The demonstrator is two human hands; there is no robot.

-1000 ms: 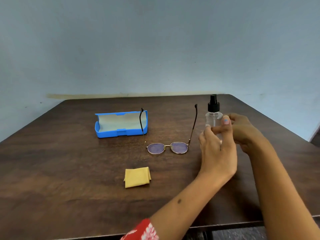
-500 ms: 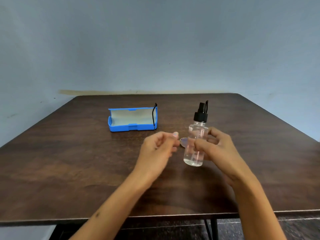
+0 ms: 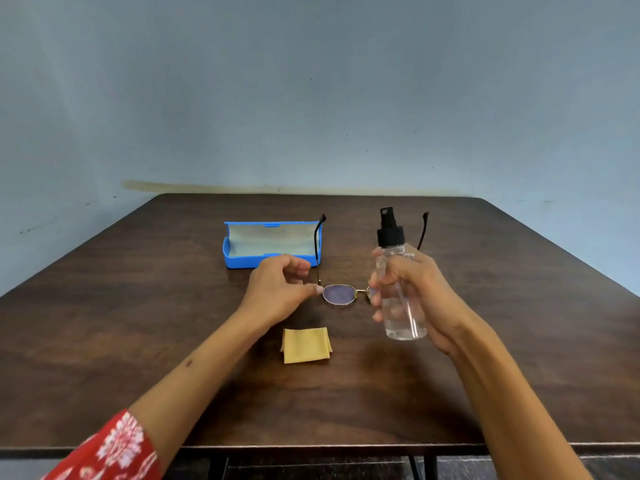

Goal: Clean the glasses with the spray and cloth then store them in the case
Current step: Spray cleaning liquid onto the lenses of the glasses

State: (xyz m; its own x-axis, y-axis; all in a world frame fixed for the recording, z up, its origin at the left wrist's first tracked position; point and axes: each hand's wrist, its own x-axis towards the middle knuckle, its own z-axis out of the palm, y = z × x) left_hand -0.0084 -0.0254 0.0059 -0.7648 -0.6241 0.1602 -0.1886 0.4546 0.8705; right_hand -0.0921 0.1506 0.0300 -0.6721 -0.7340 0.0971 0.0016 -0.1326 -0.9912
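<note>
The gold-rimmed glasses [image 3: 338, 294] sit mid-table with their black-tipped temples sticking up and away from me. My left hand [image 3: 277, 289] is at their left hinge, its thumb tip on the rim's end and its fingers curled over the temple. My right hand [image 3: 426, 292] grips the clear spray bottle [image 3: 403, 320] with the black nozzle, holding it upright above the table and in front of the right lens, which it hides. The open blue case [image 3: 270, 244] lies behind my left hand. A folded yellow cloth [image 3: 305, 344] lies nearer to me.
Everything rests on a dark wooden table [image 3: 138, 323] that stands against a pale blue wall. The table's near edge runs just below my forearms.
My right hand has carried the bottle from the table's right side to just in front of the glasses. My left hand has let go of the bottle and moved left to the glasses' hinge.
</note>
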